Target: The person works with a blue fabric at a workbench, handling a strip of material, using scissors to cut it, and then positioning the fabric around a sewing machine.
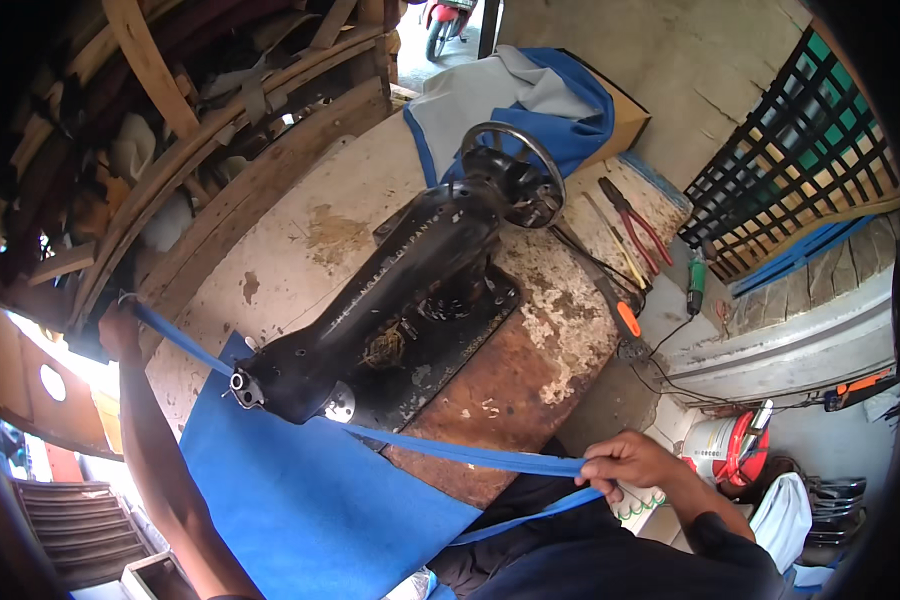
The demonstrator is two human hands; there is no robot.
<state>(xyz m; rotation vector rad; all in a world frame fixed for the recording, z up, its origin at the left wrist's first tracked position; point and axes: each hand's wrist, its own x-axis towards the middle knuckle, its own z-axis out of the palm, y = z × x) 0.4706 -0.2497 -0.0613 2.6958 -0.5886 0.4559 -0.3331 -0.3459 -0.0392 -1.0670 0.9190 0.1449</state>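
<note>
A black sewing machine (370, 300) stands at an angle on a worn table. Blue fabric (270, 480) spreads under its needle end and hangs toward my lap. My left hand (120, 330), at the far left beside the wooden rack, is closed on one end of a narrow blue fabric strip (470, 454). The strip runs from there to the machine's needle end, where the head hides part of it, then on to the right. There my right hand (627, 467) pinches it, and a loose length loops back below toward my lap.
Blue and grey cloth (530, 95) lies piled behind the handwheel (515, 170). Red-handled pliers (638, 225), an orange-handled tool (625, 315) and a green-handled tool (695, 285) lie on the right. A wooden rack (260, 180) full of scraps borders the left. A red-rimmed spool (735, 445) stands lower right.
</note>
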